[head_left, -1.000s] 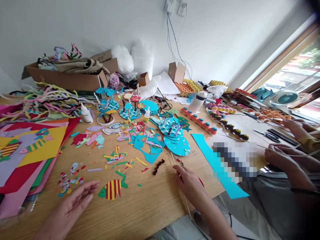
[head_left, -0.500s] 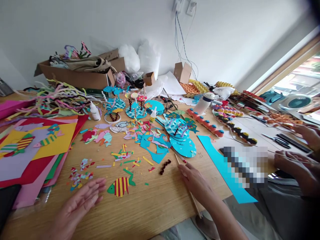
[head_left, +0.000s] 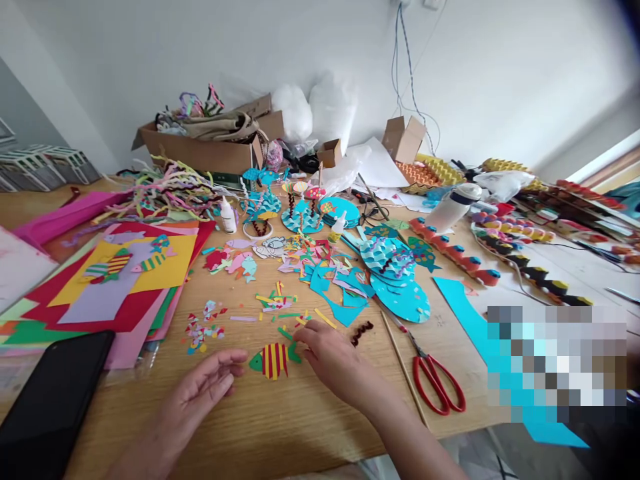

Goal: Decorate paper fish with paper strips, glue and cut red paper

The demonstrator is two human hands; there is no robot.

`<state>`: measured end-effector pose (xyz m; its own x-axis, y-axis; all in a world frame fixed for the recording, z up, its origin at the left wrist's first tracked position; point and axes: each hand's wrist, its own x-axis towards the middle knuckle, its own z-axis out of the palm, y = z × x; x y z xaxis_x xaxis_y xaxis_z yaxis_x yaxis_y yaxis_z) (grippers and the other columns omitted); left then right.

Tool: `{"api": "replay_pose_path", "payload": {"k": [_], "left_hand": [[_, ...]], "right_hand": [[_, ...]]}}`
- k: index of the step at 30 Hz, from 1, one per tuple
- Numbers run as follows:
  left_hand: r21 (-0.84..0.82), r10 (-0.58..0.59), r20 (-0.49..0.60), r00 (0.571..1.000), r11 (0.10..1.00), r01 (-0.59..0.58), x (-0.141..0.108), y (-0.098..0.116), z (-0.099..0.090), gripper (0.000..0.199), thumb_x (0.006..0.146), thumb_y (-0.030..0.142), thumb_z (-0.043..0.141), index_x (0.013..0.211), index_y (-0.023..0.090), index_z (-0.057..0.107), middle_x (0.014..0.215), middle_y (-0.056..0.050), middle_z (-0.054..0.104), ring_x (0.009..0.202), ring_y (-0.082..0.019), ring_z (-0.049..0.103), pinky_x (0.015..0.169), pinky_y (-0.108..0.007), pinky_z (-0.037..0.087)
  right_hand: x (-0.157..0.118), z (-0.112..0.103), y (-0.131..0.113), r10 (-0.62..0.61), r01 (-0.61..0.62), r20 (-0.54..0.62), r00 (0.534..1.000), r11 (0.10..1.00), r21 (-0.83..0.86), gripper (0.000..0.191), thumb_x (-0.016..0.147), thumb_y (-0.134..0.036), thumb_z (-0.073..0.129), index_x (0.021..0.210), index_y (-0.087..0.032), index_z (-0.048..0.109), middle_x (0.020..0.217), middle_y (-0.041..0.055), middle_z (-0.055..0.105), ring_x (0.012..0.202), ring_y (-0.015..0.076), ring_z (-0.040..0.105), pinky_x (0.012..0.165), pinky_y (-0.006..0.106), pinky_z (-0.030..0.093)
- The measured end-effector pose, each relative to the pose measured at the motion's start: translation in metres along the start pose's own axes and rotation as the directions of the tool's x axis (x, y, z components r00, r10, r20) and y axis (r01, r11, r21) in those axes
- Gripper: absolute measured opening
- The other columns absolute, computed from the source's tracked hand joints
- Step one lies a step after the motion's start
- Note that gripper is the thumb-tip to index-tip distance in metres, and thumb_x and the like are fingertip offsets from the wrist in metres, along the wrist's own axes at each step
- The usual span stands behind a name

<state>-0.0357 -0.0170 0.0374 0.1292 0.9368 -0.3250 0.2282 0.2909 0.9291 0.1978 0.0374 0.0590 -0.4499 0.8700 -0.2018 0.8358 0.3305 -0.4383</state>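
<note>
On the table lies a paper fish (head_left: pixel 274 361) with a green head and tail and red and yellow stripes. My left hand (head_left: pixel 210 383) hovers just left of its head, fingers apart and holding nothing. Bent fingers of my right hand (head_left: pixel 333 363) close at the green tail; the thumb's grip is partly hidden. Red-handled scissors (head_left: pixel 437 383) lie to the right, beside a thin wooden stick (head_left: pixel 407 370). A curly brown pipe cleaner (head_left: pixel 362 332) rests beyond my right wrist. Thin coloured paper strips (head_left: pixel 277 303) are scattered behind the fish.
A black phone (head_left: pixel 57 380) and stacked coloured paper (head_left: pixel 107 310) occupy the left. Glue bottles (head_left: pixel 228 217), blue paper discs (head_left: pixel 400 297) and finished fish decorations (head_left: pixel 300 217) stand farther back. A long blue paper strip (head_left: pixel 463 317) crosses the right side, near a blurred patch.
My right hand has left the scissors and moved left to the fish's tail. The scissors now lie uncovered. My left hand is closer to the fish's head. The view has turned left.
</note>
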Motion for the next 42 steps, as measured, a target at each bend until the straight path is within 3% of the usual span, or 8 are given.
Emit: {"api": "replay_pose_path", "payload": {"k": [6, 16, 21, 26, 34, 38, 42], "left_hand": [[0.045, 0.034, 0.040, 0.999, 0.998, -0.036, 0.004, -0.007, 0.001, 0.033, 0.076, 0.047, 0.056, 0.099, 0.026, 0.065, 0.101, -0.002, 0.070, 0.098, -0.023, 0.062, 0.087, -0.032, 0.049], [0.057, 0.065, 0.077, 0.995, 0.996, -0.070, 0.011, -0.015, -0.002, 0.029, 0.076, 0.043, 0.055, 0.097, 0.025, 0.065, 0.099, -0.003, 0.069, 0.099, -0.022, 0.062, 0.088, -0.032, 0.048], [0.055, 0.058, 0.069, 0.996, 0.997, -0.062, 0.009, -0.014, -0.003, 0.031, 0.077, 0.043, 0.053, 0.100, 0.025, 0.064, 0.099, -0.003, 0.069, 0.098, -0.022, 0.062, 0.086, -0.031, 0.049], [0.028, 0.037, 0.044, 0.998, 0.999, -0.038, 0.009, -0.012, -0.001, 0.032, 0.075, 0.045, 0.055, 0.099, 0.025, 0.065, 0.100, -0.002, 0.069, 0.097, -0.023, 0.062, 0.082, -0.030, 0.050], [-0.014, 0.037, 0.076, 0.996, 0.999, -0.036, 0.014, -0.014, -0.001, 0.034, 0.073, 0.044, 0.057, 0.099, 0.025, 0.064, 0.100, -0.004, 0.069, 0.096, -0.023, 0.062, 0.079, -0.031, 0.052], [-0.011, 0.027, 0.080, 0.996, 1.000, -0.026, 0.013, -0.015, 0.000, 0.032, 0.075, 0.043, 0.056, 0.101, 0.024, 0.064, 0.099, -0.003, 0.069, 0.098, -0.022, 0.062, 0.083, -0.030, 0.050], [-0.033, 0.030, 0.085, 0.996, 0.999, -0.027, 0.012, -0.015, 0.000, 0.032, 0.076, 0.041, 0.055, 0.101, 0.024, 0.063, 0.102, -0.003, 0.068, 0.098, -0.021, 0.061, 0.082, -0.028, 0.049]], "right_hand": [[0.013, 0.006, 0.001, -0.063, 0.078, 0.075, 0.995, 0.975, -0.209, 0.025, 0.081, -0.005, 0.043, 0.093, -0.019, 0.060, 0.095, 0.0059, 0.060, 0.086, 0.0177, 0.058, 0.063, 0.024, 0.034], [0.018, -0.002, -0.013, -0.086, 0.131, 0.141, 0.986, 0.929, -0.347, 0.026, 0.078, -0.001, 0.040, 0.091, -0.016, 0.057, 0.094, 0.0093, 0.060, 0.086, 0.0202, 0.057, 0.063, 0.027, 0.036], [0.021, 0.000, -0.009, -0.090, 0.128, 0.143, 0.986, 0.951, -0.281, 0.025, 0.079, -0.004, 0.040, 0.090, -0.016, 0.058, 0.093, 0.0087, 0.062, 0.082, 0.0191, 0.058, 0.062, 0.027, 0.033], [0.021, -0.002, -0.007, 0.007, 0.012, 0.142, 0.990, 0.992, -0.128, 0.021, 0.077, -0.005, 0.043, 0.083, -0.018, 0.058, 0.082, 0.0048, 0.063, 0.074, 0.0163, 0.055, 0.057, 0.024, 0.027], [0.016, 0.008, -0.008, 0.123, -0.125, 0.022, 0.992, 0.974, 0.189, 0.020, 0.077, -0.011, 0.050, 0.095, -0.018, 0.055, 0.071, 0.0001, 0.061, 0.066, 0.0140, 0.054, 0.056, 0.021, 0.028], [0.016, 0.017, -0.013, 0.218, -0.218, 0.015, 0.976, 0.963, 0.160, 0.029, 0.072, -0.008, 0.049, 0.098, -0.018, 0.055, 0.072, 0.0020, 0.063, 0.069, 0.0164, 0.055, 0.057, 0.023, 0.029], [0.016, 0.021, -0.016, 0.232, -0.230, 0.000, 0.973, 0.966, 0.118, 0.032, 0.071, -0.009, 0.048, 0.100, -0.018, 0.055, 0.083, 0.0058, 0.065, 0.076, 0.0194, 0.057, 0.061, 0.025, 0.030]]}}
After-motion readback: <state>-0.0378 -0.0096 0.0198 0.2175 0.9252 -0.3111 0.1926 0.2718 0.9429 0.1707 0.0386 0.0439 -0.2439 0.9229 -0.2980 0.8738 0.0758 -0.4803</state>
